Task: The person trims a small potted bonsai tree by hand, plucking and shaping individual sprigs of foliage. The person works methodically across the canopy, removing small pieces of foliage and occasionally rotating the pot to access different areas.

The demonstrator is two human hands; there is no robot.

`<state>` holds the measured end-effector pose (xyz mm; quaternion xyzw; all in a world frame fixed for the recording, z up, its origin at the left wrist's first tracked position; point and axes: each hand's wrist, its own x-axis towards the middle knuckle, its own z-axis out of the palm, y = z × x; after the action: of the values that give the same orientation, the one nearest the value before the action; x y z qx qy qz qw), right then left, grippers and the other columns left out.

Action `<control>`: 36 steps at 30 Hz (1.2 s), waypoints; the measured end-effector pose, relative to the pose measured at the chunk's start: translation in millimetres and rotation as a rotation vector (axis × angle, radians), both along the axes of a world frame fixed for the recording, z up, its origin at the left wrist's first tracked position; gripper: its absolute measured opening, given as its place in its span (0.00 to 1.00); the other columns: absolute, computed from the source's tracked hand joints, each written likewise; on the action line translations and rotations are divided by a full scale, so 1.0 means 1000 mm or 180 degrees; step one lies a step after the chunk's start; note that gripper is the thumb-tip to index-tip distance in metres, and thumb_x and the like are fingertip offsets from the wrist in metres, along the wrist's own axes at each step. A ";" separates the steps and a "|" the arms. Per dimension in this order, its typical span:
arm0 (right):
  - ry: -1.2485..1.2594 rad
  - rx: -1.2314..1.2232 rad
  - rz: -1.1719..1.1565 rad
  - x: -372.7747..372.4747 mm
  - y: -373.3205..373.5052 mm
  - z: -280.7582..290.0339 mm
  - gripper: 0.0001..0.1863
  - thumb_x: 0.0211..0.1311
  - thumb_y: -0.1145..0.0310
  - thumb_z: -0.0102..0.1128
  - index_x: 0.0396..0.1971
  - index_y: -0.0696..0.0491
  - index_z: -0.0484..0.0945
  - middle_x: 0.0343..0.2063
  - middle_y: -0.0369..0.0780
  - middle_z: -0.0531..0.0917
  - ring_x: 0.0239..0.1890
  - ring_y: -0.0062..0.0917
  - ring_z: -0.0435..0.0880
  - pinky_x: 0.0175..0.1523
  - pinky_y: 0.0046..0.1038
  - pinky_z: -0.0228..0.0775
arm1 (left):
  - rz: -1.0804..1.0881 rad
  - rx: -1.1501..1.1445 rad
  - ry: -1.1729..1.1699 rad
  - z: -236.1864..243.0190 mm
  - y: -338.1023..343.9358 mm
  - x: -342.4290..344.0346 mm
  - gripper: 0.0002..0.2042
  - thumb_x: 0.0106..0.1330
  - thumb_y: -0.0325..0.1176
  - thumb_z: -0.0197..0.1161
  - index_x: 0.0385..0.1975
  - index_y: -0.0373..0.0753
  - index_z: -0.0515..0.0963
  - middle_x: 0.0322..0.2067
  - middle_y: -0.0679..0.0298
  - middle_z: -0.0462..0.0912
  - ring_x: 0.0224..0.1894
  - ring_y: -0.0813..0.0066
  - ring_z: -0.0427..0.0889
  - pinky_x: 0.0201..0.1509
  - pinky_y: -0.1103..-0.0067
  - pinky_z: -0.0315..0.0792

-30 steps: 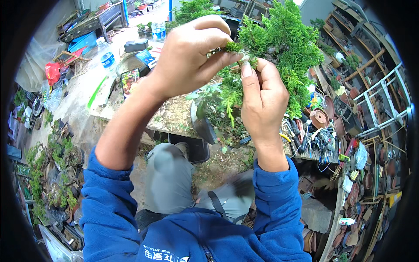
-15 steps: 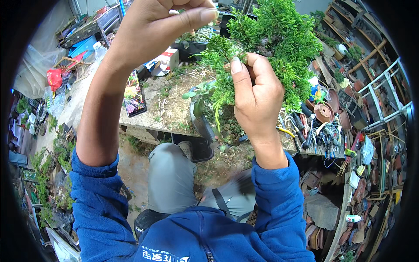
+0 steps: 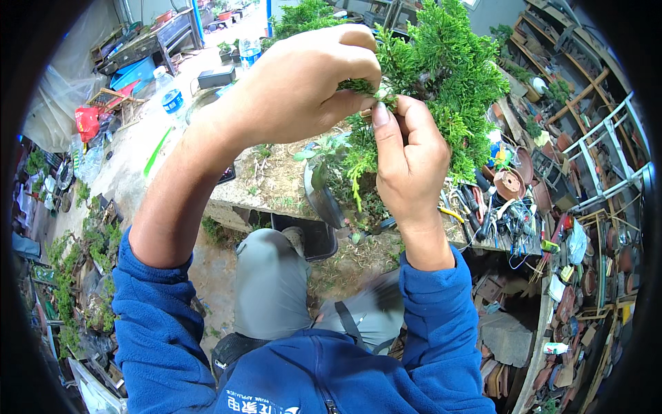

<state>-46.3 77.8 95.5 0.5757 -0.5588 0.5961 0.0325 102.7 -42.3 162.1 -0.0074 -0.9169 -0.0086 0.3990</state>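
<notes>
A bushy green juniper bonsai [image 3: 448,62] stands in front of me, its foliage rising to the right and behind my hands. My right hand [image 3: 412,155] pinches a juniper sprig between thumb and forefinger. Against it, fingertip to fingertip, my left hand [image 3: 310,86] closes on the same sprig, and dark green foliage shows between its fingers. The join where both hands meet is small and partly covered by the fingers. Below them sits a dark curved pot [image 3: 319,196] with leafy weeds at its rim.
Pliers and other hand tools [image 3: 483,214] lie on the bench right of the tree, beside a brown clay pot [image 3: 509,181]. Water bottles [image 3: 170,96] stand at the left. A metal ladder frame [image 3: 610,155] leans at far right. A black tub [image 3: 321,241] is under the bench.
My left hand has come down and right, from above the tree to my right hand, and now grips the sprig. My right hand has barely moved.
</notes>
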 end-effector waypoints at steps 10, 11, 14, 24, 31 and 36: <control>0.0016 -0.0088 -0.0020 0.001 0.002 0.001 0.10 0.74 0.69 0.60 0.47 0.58 0.82 0.33 0.46 0.88 0.33 0.33 0.89 0.39 0.33 0.79 | -0.1431 0.3284 0.0938 -0.036 0.008 -0.017 0.05 0.67 0.26 0.72 0.35 0.33 0.83 0.39 0.67 0.81 0.40 0.80 0.80 0.45 0.80 0.75; 0.0029 -0.0076 -0.0026 0.001 0.002 0.001 0.10 0.74 0.69 0.60 0.47 0.58 0.82 0.34 0.46 0.88 0.33 0.33 0.89 0.39 0.33 0.79 | -0.1504 0.3457 0.1125 -0.038 0.010 -0.020 0.05 0.67 0.26 0.72 0.34 0.32 0.83 0.36 0.67 0.81 0.36 0.80 0.82 0.43 0.81 0.77; -0.0210 -0.0079 0.0118 -0.001 0.000 -0.001 0.11 0.73 0.67 0.61 0.47 0.58 0.82 0.34 0.46 0.88 0.33 0.32 0.89 0.40 0.33 0.79 | -0.1522 0.4052 0.1410 -0.038 0.013 -0.025 0.06 0.69 0.31 0.71 0.35 0.36 0.84 0.32 0.70 0.82 0.37 0.83 0.81 0.46 0.82 0.75; -0.0348 0.0036 0.0058 -0.001 0.001 0.001 0.12 0.74 0.65 0.61 0.46 0.59 0.83 0.30 0.43 0.88 0.30 0.25 0.85 0.38 0.30 0.77 | -0.1937 0.4166 0.1311 -0.029 -0.005 -0.008 0.17 0.75 0.39 0.62 0.55 0.34 0.79 0.47 0.59 0.86 0.49 0.74 0.84 0.53 0.74 0.77; -0.0410 0.0044 0.0226 -0.003 0.002 0.001 0.13 0.75 0.63 0.60 0.46 0.58 0.83 0.29 0.39 0.87 0.30 0.20 0.83 0.37 0.27 0.75 | -0.1012 0.3335 0.0585 -0.039 -0.002 -0.009 0.26 0.57 0.23 0.67 0.59 0.32 0.78 0.44 0.64 0.82 0.45 0.80 0.80 0.52 0.79 0.77; -0.0381 -0.0019 0.0261 -0.004 0.001 0.001 0.13 0.76 0.63 0.59 0.47 0.57 0.84 0.29 0.38 0.87 0.31 0.19 0.82 0.38 0.26 0.75 | -0.1041 0.3512 0.0415 -0.043 0.001 -0.010 0.26 0.62 0.19 0.70 0.62 0.34 0.75 0.50 0.60 0.86 0.52 0.73 0.85 0.59 0.74 0.81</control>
<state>-50.1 79.0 96.9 0.5613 -0.5338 0.6319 -0.0237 92.9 -41.6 119.4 0.0597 -0.7372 -0.5465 0.3930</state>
